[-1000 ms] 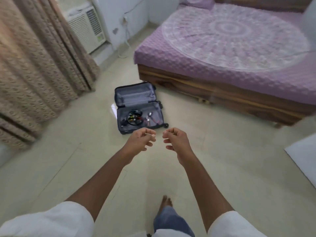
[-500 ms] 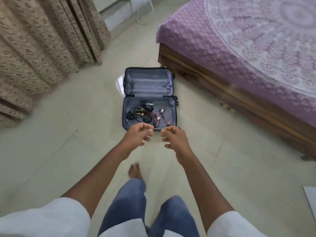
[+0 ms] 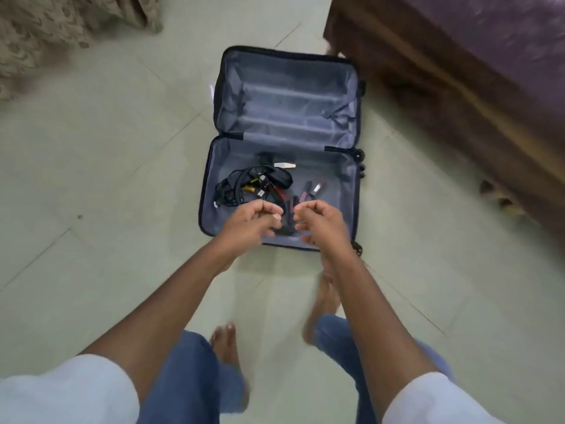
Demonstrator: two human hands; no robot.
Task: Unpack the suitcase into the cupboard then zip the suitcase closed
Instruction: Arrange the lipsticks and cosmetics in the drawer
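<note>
Suitcase [image 3: 284, 96] lies open and flat on the tiled floor [image 3: 101, 185], in the middle of the view, with its grey lining facing up. At the far left a patterned curtain [image 3: 42, 29] hangs down to the floor. The left hand [image 3: 252, 223] is held above the near half of the suitcase, with its fingers loosely curled and the thumb close to the forefinger; it holds nothing that can be seen. Just behind it, in the near half, lies a bundle of black cables [image 3: 244, 186], and a small white piece [image 3: 285, 165] lies beside the bundle. Near them are some small reddish objects [image 3: 312, 191], too blurred to name. The right hand [image 3: 321, 223] is near the left one but apart from it, fingers also loosely curled and holding nothing. The far half of the suitcase has no contents. At the right stands a wooden bed frame [image 3: 452, 96] with a purple cover [image 3: 504, 29], close to the suitcase corner. Below, two bare feet and blue trousers are on the floor.
</note>
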